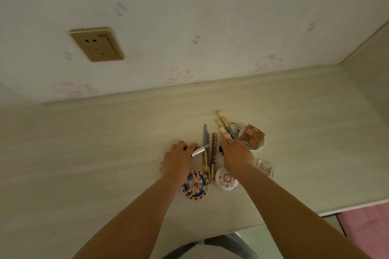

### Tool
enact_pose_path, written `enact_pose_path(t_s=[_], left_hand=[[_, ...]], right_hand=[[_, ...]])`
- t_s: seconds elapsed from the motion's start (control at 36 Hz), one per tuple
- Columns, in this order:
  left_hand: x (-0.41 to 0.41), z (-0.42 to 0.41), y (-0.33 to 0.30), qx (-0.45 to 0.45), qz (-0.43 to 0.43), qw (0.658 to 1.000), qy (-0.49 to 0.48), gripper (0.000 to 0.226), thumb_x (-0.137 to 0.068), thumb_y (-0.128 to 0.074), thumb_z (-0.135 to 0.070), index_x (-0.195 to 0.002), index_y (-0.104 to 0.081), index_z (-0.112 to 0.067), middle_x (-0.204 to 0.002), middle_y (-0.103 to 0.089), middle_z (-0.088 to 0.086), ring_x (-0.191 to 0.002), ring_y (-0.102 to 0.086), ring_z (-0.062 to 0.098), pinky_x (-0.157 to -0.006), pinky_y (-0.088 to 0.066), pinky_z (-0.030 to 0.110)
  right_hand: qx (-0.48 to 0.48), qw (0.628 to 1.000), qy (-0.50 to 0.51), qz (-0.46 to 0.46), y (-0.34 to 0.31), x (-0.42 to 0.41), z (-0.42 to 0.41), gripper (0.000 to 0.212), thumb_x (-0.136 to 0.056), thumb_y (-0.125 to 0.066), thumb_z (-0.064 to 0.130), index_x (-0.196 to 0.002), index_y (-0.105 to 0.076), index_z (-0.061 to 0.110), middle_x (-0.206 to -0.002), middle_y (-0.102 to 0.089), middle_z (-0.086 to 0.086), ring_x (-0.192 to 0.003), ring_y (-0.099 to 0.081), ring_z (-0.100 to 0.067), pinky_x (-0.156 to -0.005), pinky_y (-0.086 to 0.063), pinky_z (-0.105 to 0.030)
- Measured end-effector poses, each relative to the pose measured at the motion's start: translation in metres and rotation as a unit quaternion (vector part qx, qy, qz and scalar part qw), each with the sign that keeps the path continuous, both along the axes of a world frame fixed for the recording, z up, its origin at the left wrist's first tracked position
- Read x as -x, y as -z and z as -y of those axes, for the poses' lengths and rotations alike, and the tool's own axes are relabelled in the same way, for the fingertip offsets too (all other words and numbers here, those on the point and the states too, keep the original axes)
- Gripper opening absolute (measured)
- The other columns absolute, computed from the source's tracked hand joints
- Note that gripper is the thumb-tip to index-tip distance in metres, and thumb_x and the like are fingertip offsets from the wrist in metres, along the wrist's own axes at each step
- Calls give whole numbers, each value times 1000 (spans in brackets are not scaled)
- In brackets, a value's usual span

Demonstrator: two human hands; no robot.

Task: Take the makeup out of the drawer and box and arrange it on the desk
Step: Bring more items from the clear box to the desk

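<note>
Head view: we are reading no writing on anything. Going left to right, our left hand point(176, 159) is pinching a silver tube point(199, 151); three brushes point(205, 149) are lying between two round compacts point(195, 185) and a palette point(251, 135). Our right hand point(237, 154) is resting curled on the makeup; we cannot tell its hold. Everything is sitting on a pale wood desk point(94, 153) below wallpaper with one gold socket point(96, 44).

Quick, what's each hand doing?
Left hand: grips a silver tube with black end.
Right hand: fingers hidden among brushes; cannot tell.
</note>
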State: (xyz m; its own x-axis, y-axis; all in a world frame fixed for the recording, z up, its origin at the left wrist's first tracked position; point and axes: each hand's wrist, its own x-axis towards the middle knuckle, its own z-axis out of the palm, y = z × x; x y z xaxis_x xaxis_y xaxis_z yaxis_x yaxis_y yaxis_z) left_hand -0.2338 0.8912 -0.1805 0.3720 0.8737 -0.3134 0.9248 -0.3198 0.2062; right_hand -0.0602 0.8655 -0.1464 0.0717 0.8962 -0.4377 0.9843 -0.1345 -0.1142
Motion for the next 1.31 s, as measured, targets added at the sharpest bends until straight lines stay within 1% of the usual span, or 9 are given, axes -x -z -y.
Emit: enact_pose_path(t_s=[0.22, 0.39, 0.58, 0.75, 0.86, 0.94, 1.03, 1.17, 1.31], left_hand=[[0, 0, 3, 21, 21, 992, -122, 58, -96, -45, -19, -148, -20, -32, -132, -32, 3, -117, -36, 21, -93, -45, 31], [-4, -1, 4, -11, -19, 999, -29, 62, -97, -34, -46, -149, -8, -26, -140, -24, 4, -121, -32, 24, -97, -37, 34], [-7, -3, 2, -18, -78, 997, -1, 66, -97, -25, -52, -150, 1, -22, -148, -17, 4, -125, -31, 26, -99, -34, 37], [-7, -5, -2, -6, -59, 998, -8, 65, -97, -23, -54, -150, 0, -23, -150, -15, 3, -129, -28, 26, -103, -32, 38], [-5, 4, -10, -31, -6, 999, -21, 64, -97, -29, -51, -150, -8, -22, -150, -18, 3, -133, -25, 23, -106, -32, 35], [3, 18, -18, -49, 76, 996, 9, 58, -94, -41, -45, -145, -29, -20, -141, -35, -1, -127, -33, 20, -104, -35, 32], [13, 34, -22, -53, 110, 991, 62, 62, -81, -41, -57, -133, -46, -23, -130, -48, -5, -119, -41, 18, -98, -43, 37], [16, 51, -19, 20, 29, 992, 119, 85, -70, -57, -71, -140, -32, -31, -141, -34, -8, -134, -27, 15, -112, -22, 34], [13, 53, -18, 15, -15, 991, 129, 90, -68, -63, -67, -142, -29, -26, -140, -33, -5, -131, -29, 17, -113, -20, 34]], right_hand=[[2, 999, -30, 14, 6, -4, -8, 40, -93, -42, 6, -132, -35, 11, -135, -42, -8, -125, -36, -25, -100, -39, -32], [-13, 993, -112, 42, 9, -6, -10, 53, -94, -44, 16, -142, -21, 14, -138, -32, -13, -125, -33, -29, -101, -38, -35], [-27, 990, -140, 16, 17, -2, -11, 53, -94, -49, 21, -142, -26, 12, -137, -33, -9, -125, -34, -25, -104, -37, -33], [-32, 990, -136, 11, 18, -2, -10, 52, -95, -48, 29, -141, -30, 16, -136, -35, -7, -125, -34, -24, -103, -36, -34], [-43, 991, -125, 16, 16, -3, -4, 45, -96, -42, 32, -138, -34, 20, -134, -38, -5, -124, -35, -24, -101, -34, -35], [-60, 992, -112, 4, 14, -3, 2, 42, -97, -39, 33, -137, -37, 22, -134, -39, -2, -124, -34, -22, -100, -33, -34], [-78, 992, -97, -7, 13, -2, 10, 38, -98, -37, 36, -134, -42, 23, -132, -42, -1, -124, -36, -21, -101, -34, -33], [-107, 991, -78, -24, 12, -1, 18, 34, -99, -34, 34, -129, -46, 23, -128, -44, 1, -120, -38, -19, -101, -31, -30], [-106, 991, -78, -35, 10, 2, 19, 35, -99, -33, 34, -128, -49, 22, -127, -46, 0, -118, -39, -20, -102, -34, -32]])
